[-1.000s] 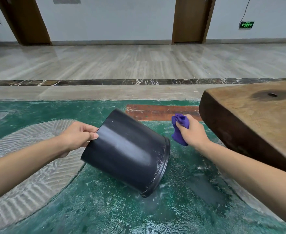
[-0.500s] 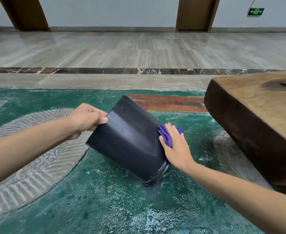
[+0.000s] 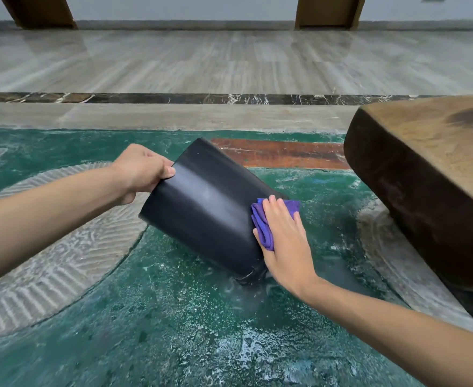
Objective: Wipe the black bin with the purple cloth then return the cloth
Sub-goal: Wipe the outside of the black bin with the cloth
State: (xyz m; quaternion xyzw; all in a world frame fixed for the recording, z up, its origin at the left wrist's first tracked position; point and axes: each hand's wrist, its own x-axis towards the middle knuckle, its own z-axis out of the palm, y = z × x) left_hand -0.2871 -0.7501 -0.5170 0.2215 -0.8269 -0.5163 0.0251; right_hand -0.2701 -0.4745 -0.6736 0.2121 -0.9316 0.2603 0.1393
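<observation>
The black bin (image 3: 201, 208) is tipped over at a slant, its rim resting on the green floor at the lower right and its base raised toward the upper left. My left hand (image 3: 143, 169) grips the raised base edge. My right hand (image 3: 285, 236) lies flat on the folded purple cloth (image 3: 263, 227) and presses it against the bin's right side near the rim. Part of the cloth is hidden under my fingers.
A thick wooden slab table (image 3: 425, 174) stands close on the right, overhanging the floor. The green floor (image 3: 173, 317) has a pale patterned arc (image 3: 62, 261) at the left. Grey tiles and two brown doors lie beyond.
My right hand brought the cloth from beside the bin onto its side and slid it down toward the rim. The bin stays tilted in my left hand.
</observation>
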